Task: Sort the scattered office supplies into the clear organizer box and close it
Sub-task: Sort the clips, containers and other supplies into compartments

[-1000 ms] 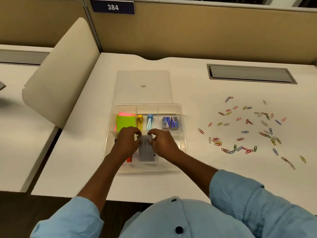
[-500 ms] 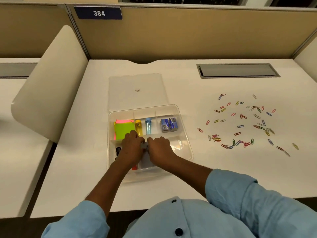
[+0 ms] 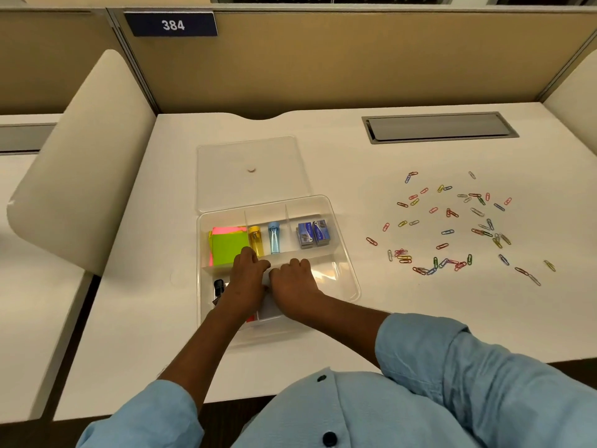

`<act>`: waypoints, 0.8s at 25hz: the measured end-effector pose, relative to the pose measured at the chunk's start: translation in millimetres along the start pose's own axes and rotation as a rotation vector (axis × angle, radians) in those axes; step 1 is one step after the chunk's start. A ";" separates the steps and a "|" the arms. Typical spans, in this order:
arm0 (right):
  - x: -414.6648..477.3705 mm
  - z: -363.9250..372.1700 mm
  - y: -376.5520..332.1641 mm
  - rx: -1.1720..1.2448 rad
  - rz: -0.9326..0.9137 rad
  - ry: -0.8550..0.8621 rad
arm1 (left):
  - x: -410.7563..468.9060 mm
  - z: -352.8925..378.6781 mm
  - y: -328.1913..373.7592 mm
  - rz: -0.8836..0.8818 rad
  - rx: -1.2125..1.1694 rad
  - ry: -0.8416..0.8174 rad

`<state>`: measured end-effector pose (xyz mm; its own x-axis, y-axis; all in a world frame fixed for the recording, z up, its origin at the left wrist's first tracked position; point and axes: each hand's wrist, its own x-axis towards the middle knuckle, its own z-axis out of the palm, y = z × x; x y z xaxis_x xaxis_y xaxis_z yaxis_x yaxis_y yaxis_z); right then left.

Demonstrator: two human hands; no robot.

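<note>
A: Nearest first. What were the hands doing?

B: Left hand (image 3: pixel 247 279) and right hand (image 3: pixel 292 282) lay side by side, palms down, in the front compartment of the clear organizer box (image 3: pixel 347 270). Fingers were curled over a pale flat item (image 3: pixel 269 310); a firm grip could not be confirmed.

A: Other contents?

B: Black object (image 3: pixel 218 287) just left of the left hand. Rear compartments: sticky notes (image 3: pixel 226 245), yellow tube (image 3: pixel 256 239), blue tube (image 3: pixel 274 237), staple boxes (image 3: pixel 313 234).

A: Beyond?

B: Lid (image 3: pixel 248 171) flat behind the box. Paper clips (image 3: pixel 452 227) scattered on the desk (image 3: pixel 355 189), right, well apart.
</note>
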<state>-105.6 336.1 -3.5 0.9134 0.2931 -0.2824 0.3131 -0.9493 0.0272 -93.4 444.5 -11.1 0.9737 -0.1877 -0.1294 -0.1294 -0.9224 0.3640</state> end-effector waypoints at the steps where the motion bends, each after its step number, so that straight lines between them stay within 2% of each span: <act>1: 0.0 0.1 0.5 -0.005 0.000 0.001 | -0.3 0.4 0.2 -0.007 -0.004 0.001; 8: -2.1 2.5 -0.8 -0.079 -0.024 -0.004 | -2.1 1.3 2.9 -0.052 -0.025 0.012; 11: -4.0 -0.3 -1.6 -0.039 -0.011 0.007 | -3.5 -1.3 6.9 -0.092 -0.062 0.031; 15: -13.4 -15.7 14.7 0.121 -0.012 0.187 | -7.2 2.2 12.6 -0.039 0.054 0.203; 20: -25.9 -12.4 61.5 0.327 0.151 0.395 | 12.9 -1.9 57.6 0.097 0.015 0.322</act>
<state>-106.8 271.5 17.3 0.9901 0.1114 0.0856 0.1311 -0.9513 -0.2789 -88.0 389.7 10.0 0.9657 -0.1609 0.2036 -0.2247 -0.9109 0.3461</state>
